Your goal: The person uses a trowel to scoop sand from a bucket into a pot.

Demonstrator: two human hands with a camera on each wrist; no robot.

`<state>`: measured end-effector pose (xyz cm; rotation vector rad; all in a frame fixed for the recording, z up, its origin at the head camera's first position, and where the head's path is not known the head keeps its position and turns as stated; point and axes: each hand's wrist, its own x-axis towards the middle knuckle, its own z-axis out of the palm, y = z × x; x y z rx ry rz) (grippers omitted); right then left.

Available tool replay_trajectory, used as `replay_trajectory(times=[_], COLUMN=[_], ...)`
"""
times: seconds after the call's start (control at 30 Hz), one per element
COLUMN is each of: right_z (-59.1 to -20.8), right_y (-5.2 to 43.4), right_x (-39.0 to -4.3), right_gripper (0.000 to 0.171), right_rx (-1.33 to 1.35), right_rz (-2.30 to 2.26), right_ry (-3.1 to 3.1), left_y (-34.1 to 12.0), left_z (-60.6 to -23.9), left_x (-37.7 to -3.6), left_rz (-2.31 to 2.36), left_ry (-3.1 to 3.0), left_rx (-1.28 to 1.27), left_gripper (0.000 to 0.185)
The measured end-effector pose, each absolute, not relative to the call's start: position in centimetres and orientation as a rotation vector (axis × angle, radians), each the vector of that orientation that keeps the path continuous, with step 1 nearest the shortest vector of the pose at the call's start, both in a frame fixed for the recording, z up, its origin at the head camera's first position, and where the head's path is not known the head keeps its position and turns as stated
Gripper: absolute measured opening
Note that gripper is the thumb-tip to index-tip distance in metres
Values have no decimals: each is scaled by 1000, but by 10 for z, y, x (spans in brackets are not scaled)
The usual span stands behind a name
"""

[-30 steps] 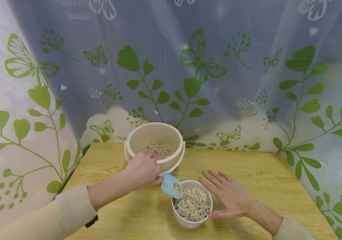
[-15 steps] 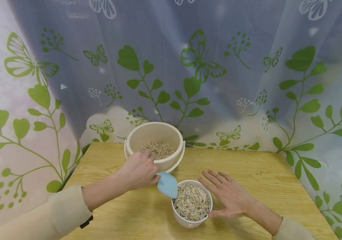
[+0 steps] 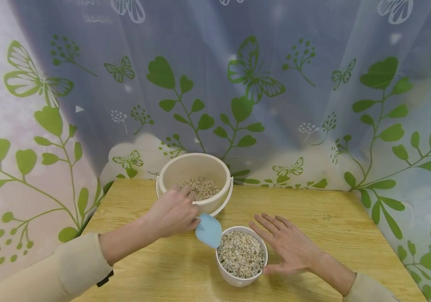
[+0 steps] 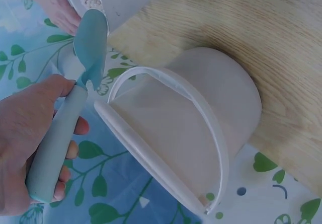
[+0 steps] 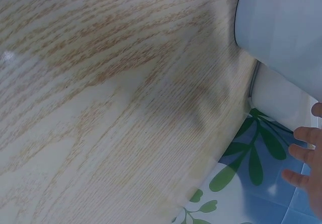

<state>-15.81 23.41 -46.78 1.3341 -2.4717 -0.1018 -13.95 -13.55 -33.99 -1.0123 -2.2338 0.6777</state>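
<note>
My left hand (image 3: 173, 212) (image 4: 30, 133) grips the handle of a small light-blue scoop (image 3: 208, 230) (image 4: 90, 43), its blade tilted just left of the rim of a white cup (image 3: 241, 256) filled with pale gravel. Behind it stands a cream bucket (image 3: 196, 182) (image 4: 201, 128) with a thin layer of the same gravel at its bottom. My right hand (image 3: 285, 243) rests beside the cup with its fingers spread straight, the thumb touching the cup's right side. Only fingertips (image 5: 307, 148) show in the right wrist view.
Everything sits on a light wooden table (image 3: 313, 218). A curtain printed with green leaves and butterflies (image 3: 238, 84) hangs close behind and around the table's left, back and right edges. The bucket's white handle (image 4: 166, 78) lies folded down along its rim.
The scoop has come off the cup's gravel and drawn back to the left, now clear of the rim and emptied. The right hand, cup and bucket have stayed put.
</note>
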Motion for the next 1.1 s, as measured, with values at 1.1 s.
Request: replay_trajectory(times=[1.1], right_z=[-461], right_y=[233], right_x=[-164], right_gripper=[114], right_rx=[1374], right_rz=[-80], right_ry=[-2475], left_y=[-153], left_z=[-349], left_x=[-156], left_rz=[431], left_ry=[-2321], left_rx=[-971], left_gripper=[40])
